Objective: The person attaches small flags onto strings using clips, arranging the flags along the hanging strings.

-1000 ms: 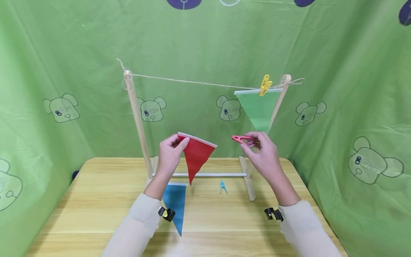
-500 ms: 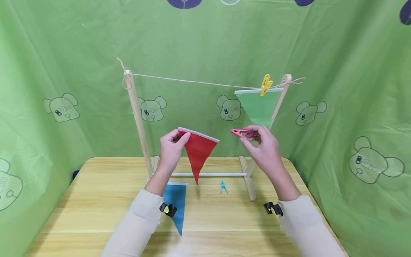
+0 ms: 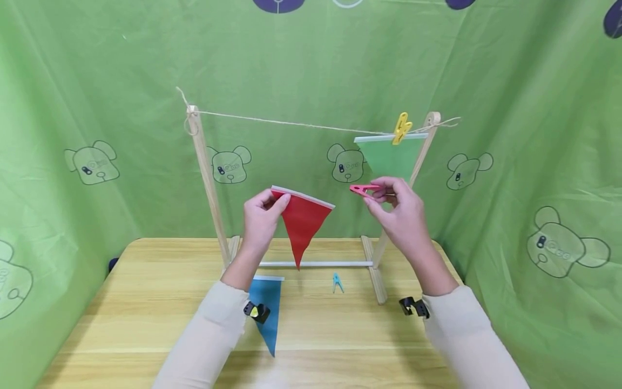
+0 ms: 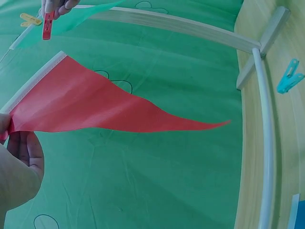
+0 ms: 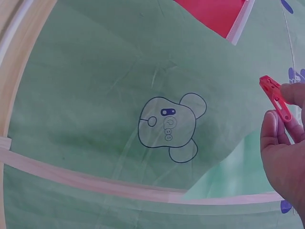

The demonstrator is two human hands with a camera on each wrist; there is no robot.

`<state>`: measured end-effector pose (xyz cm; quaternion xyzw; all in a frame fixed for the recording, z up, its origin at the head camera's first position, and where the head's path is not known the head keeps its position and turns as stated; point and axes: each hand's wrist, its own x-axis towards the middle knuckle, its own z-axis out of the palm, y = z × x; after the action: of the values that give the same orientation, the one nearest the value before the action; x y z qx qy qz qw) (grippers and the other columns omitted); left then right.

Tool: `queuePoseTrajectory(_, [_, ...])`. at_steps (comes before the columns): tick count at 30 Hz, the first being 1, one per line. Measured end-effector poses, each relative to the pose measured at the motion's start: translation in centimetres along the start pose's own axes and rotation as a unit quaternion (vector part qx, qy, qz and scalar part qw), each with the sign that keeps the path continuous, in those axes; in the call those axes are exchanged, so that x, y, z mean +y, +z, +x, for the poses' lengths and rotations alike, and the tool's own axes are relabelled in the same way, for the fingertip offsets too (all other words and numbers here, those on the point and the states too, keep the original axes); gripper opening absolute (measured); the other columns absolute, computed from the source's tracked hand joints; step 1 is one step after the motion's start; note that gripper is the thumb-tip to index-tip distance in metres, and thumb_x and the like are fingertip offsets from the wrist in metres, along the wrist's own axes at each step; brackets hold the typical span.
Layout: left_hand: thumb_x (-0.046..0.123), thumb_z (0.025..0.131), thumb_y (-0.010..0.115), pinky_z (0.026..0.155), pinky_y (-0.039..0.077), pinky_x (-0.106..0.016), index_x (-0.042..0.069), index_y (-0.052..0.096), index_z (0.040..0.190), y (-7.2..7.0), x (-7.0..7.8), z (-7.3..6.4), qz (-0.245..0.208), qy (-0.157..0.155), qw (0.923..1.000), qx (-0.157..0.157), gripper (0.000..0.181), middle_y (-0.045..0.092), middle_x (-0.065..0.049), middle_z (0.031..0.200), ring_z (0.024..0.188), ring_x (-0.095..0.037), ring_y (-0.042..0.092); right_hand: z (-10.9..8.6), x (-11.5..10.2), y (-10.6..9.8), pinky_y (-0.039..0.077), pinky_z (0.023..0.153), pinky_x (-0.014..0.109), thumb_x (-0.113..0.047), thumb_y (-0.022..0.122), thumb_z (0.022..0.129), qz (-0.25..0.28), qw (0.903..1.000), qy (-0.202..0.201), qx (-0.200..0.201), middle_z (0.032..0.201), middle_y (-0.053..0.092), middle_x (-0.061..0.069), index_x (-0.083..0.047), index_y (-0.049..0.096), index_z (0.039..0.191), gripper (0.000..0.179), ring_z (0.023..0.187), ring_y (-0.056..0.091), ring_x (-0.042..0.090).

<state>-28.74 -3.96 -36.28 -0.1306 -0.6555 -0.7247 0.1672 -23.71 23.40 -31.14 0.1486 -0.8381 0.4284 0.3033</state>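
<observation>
My left hand pinches the upper left corner of a red triangular flag, whose white top edge slopes down to the right and whose tip hangs free. To its right, my right hand pinches a red clothespin between thumb and fingers, its nose pointing left toward the flag but apart from it. Both stay below the twine strung between two wooden posts. A yellow clothespin fastens a green triangular flag at the twine's right end. In the right wrist view the red clothespin shows clearly.
On the wooden table lie a blue triangular flag, partly behind my left forearm, and a light blue clothespin. The frame's left post and white bottom bar stand behind my hands. Green printed cloth surrounds the table.
Both hands have risen toward the twine, carrying the red flag and the red clothespin. The left hand also shifted slightly right. The green flag and the things on the table stayed put.
</observation>
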Motion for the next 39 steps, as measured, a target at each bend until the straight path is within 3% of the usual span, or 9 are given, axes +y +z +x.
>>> queuePoseTrajectory(13, [0.013,0.095,0.076,0.068,0.052,-0.022,-0.003,0.075,0.099,0.4,0.9,1.0,-0.015,0.016,0.9997,0.012,0.016,0.069,0.001,0.082,0.077,-0.015,0.059,1.3,-1.2,-0.5,0.052,0.090,0.011,-0.002,0.077,0.090,-0.013,0.9995,-0.027,-0.001,0.112,0.065,0.013,0.002,0.064,0.121,0.034,0.097,0.063,0.017])
queuePoseTrajectory(17, [0.008,0.094,0.076,0.067,0.051,-0.023,-0.008,0.074,0.098,0.5,1.0,1.3,-0.031,0.021,0.9992,0.016,0.016,0.067,0.004,0.079,0.074,-0.012,0.057,1.5,-1.7,-0.7,0.052,0.090,0.010,-0.003,0.078,0.090,-0.012,0.9994,-0.034,-0.001,0.111,0.065,0.012,0.002,0.065,0.121,0.034,0.097,0.063,0.018])
queuePoseTrajectory(34, [0.014,0.094,0.076,0.071,0.054,-0.031,-0.001,0.075,0.099,1.4,2.5,2.1,-0.035,0.009,0.9992,0.016,0.016,0.068,0.002,0.081,0.077,-0.014,0.058,3.4,-3.9,-1.4,0.053,0.088,0.013,0.002,0.079,0.087,-0.001,0.9950,-0.098,0.016,0.109,0.067,0.012,0.005,0.064,0.118,0.035,0.094,0.062,0.009])
queuePoseTrajectory(39, [0.013,0.094,0.076,0.069,0.053,-0.027,-0.002,0.075,0.098,1.6,2.9,2.5,-0.043,0.008,0.9988,0.021,0.015,0.067,0.003,0.079,0.075,-0.013,0.057,4.0,-4.4,-1.6,0.054,0.088,0.014,0.002,0.079,0.087,-0.002,0.9934,-0.113,0.016,0.107,0.067,0.011,0.006,0.065,0.118,0.034,0.093,0.062,0.006])
